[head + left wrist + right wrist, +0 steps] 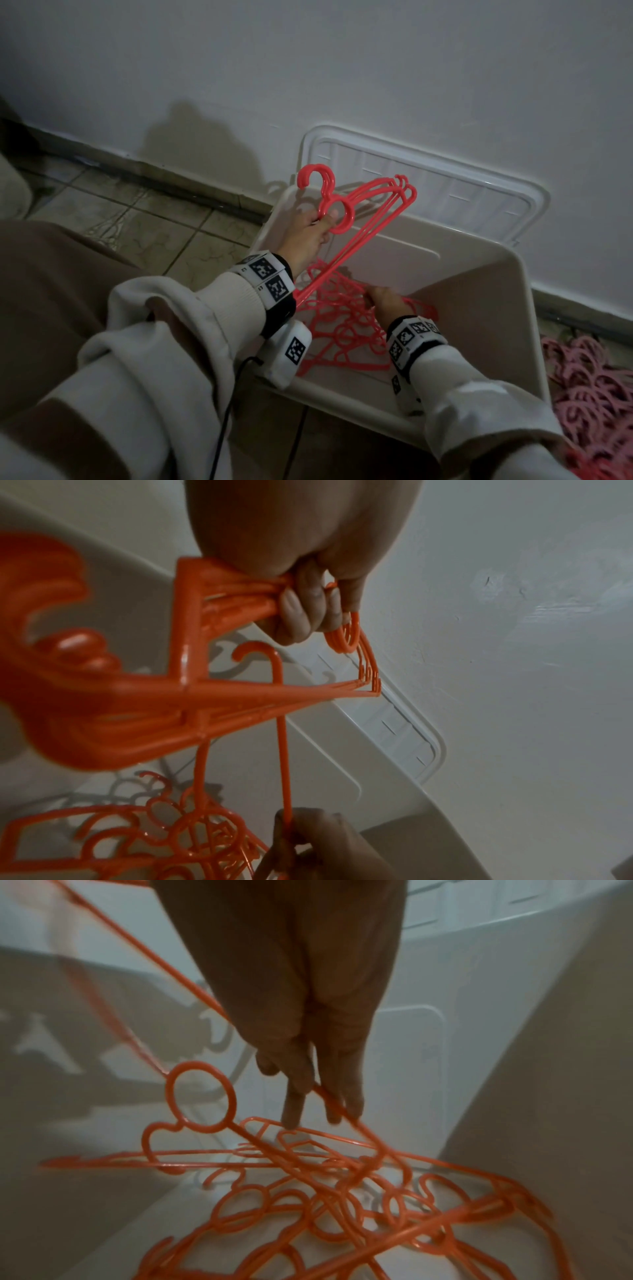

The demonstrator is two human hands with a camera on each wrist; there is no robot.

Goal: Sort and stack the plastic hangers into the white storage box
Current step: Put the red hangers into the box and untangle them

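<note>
My left hand (323, 222) grips a bundle of red plastic hangers (370, 212) near their hooks and holds it tilted above the far left rim of the white storage box (472, 308). In the left wrist view the left hand (308, 615) is curled round the stacked hangers (192, 696). Several loose red hangers (346, 329) lie tangled on the box floor. My right hand (373, 298) is down inside the box at that tangle. Its fingertips (291, 1118) pinch the thin bar of one hanger (284, 750), which runs up towards the bundle.
The box's white lid (445, 192) leans on the wall behind it. A heap of pink hangers (589, 383) lies on the tiled floor (144, 222) right of the box. A black cable (222, 428) hangs from my left wrist.
</note>
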